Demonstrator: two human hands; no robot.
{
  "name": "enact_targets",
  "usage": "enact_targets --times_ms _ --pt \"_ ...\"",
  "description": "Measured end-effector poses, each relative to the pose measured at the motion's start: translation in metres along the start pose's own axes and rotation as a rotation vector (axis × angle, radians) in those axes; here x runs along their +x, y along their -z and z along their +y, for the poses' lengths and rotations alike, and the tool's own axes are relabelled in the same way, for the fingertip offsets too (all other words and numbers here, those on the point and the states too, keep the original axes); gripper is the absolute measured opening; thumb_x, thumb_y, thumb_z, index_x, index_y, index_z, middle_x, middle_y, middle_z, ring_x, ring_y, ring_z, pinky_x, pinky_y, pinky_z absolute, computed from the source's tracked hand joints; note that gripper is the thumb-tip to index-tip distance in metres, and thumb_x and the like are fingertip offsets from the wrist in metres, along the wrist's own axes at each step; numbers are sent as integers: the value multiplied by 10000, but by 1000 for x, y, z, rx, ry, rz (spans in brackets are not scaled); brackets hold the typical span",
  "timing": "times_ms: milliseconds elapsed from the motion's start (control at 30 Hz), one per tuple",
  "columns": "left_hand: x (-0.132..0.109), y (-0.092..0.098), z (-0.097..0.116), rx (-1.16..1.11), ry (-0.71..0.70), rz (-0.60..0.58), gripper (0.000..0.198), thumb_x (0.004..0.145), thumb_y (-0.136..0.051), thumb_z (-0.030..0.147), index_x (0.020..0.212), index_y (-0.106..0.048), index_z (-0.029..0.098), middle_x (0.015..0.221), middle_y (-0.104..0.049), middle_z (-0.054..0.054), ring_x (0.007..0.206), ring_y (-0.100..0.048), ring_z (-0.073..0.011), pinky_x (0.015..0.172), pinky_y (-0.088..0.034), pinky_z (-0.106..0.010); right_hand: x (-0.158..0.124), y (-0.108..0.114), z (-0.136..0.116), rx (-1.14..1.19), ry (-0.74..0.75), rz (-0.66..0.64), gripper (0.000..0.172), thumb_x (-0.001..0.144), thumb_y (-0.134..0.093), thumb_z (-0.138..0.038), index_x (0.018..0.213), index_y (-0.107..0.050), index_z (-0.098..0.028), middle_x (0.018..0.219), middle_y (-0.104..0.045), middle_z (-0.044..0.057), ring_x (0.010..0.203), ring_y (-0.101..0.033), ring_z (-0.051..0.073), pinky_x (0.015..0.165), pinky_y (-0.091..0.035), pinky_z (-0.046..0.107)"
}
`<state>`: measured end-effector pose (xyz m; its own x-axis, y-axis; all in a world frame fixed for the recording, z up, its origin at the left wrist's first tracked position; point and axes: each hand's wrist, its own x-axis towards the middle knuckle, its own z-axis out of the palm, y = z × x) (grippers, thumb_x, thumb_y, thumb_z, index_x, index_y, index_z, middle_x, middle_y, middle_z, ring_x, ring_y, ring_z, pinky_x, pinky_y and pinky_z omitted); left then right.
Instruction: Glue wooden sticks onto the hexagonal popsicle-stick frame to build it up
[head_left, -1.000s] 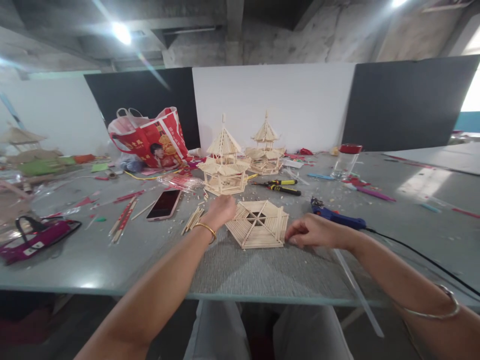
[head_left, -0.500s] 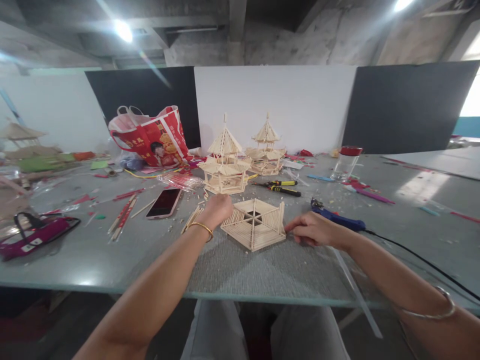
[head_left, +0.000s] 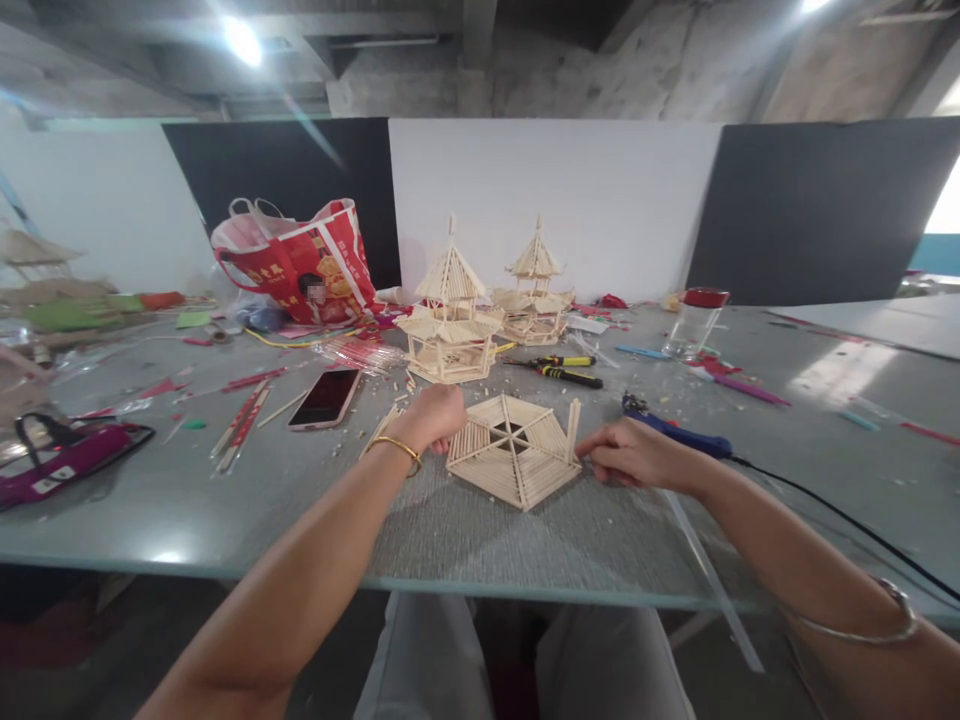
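Note:
A flat six-sided panel of thin wooden sticks, with a dark opening at its middle, lies on the table in front of me. My left hand is closed at its left corner, fingers curled under; what they grip, if anything, is hidden. At the right corner, a couple of short sticks stand up from the panel. My right hand reaches there with the index finger stretched out to that corner, the other fingers loosely bent and resting near the table. I see nothing held in it.
Behind the panel stand two stick pagodas. Yellow-black pliers, a blue glue gun with a cable, a phone, loose sticks, a lidded glass and a red bag lie around on the littered table.
The panel has turned slightly counterclockwise and shifted a little right. Both hands stay at its corners. My view has tilted slightly.

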<state>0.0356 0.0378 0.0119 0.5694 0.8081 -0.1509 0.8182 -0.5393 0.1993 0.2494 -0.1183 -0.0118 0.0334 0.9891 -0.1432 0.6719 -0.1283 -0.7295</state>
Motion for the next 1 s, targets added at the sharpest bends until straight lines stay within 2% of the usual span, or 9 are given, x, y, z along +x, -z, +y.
enact_targets --times_ms 133,267,333,467,533,633,733,867,1000 --pt "-3 4 1 47 -36 74 313 800 -421 204 680 -680 73 590 -665 -138 504 -628 -174 568 -495 -253 -2 2 -2 -73 18 -3 328 711 -436 -239 902 -668 -107 563 -599 -7 388 -430 70 385 -324 196" --pt "-7 9 2 133 -55 278 293 797 -458 258 867 -677 76 870 -678 -196 877 -637 -274 760 -476 -346 -2 3 -3 -140 30 31 340 705 -434 -238 901 -683 -117 564 -616 -5 402 -462 87 410 -352 209" --pt "-9 11 5 155 -68 353 314 822 -433 282 915 -670 96 949 -664 -189 950 -608 -280 792 -460 -354 -2 4 -3 -186 23 78 355 710 -421 -248 912 -686 -123 566 -627 -2 408 -478 98 420 -362 218" --pt "-13 10 12 134 -167 465 312 848 -420 318 884 -682 153 838 -680 -111 846 -620 -227 743 -454 -311 0 5 -1 -298 15 175 380 739 -394 -254 960 -677 -130 602 -658 7 430 -512 113 462 -388 231" --pt "-15 7 15 89 -240 492 296 848 -433 333 873 -683 176 795 -679 -75 797 -615 -206 713 -445 -296 2 5 1 -411 48 265 361 734 -397 -225 929 -690 -147 612 -668 8 482 -550 126 521 -407 239" --pt "-16 3 19 23 -326 501 277 848 -447 332 882 -680 186 798 -683 -49 768 -604 -176 700 -431 -273 4 6 4 -524 98 392 346 711 -413 -194 893 -706 -171 649 -681 14 615 -608 166 624 -426 261" --pt "-19 -1 24 -32 -403 514 272 855 -450 322 894 -681 183 852 -691 -47 802 -603 -166 716 -424 -263 4 5 4 -541 83 451 380 727 -399 -208 956 -699 -165 717 -694 36 713 -634 196 682 -438 280" --pt "-22 -5 32 -147 -509 514 234 851 -481 288 903 -683 182 874 -696 -32 808 -610 -145 735 -425 -246 3 5 1 -554 45 528 398 759 -383 -230 1013 -684 -175 737 -700 37 719 -643 192 697 -452 277" --pt "-25 -8 38 -312 -543 482 226 842 -509 281 949 -677 175 759 -691 -18 705 -617 -114 701 -443 -222 4 5 1 -566 44 578 377 765 -396 -228 1006 -684 -200 731 -701 17 698 -643 174 703 -455 265"
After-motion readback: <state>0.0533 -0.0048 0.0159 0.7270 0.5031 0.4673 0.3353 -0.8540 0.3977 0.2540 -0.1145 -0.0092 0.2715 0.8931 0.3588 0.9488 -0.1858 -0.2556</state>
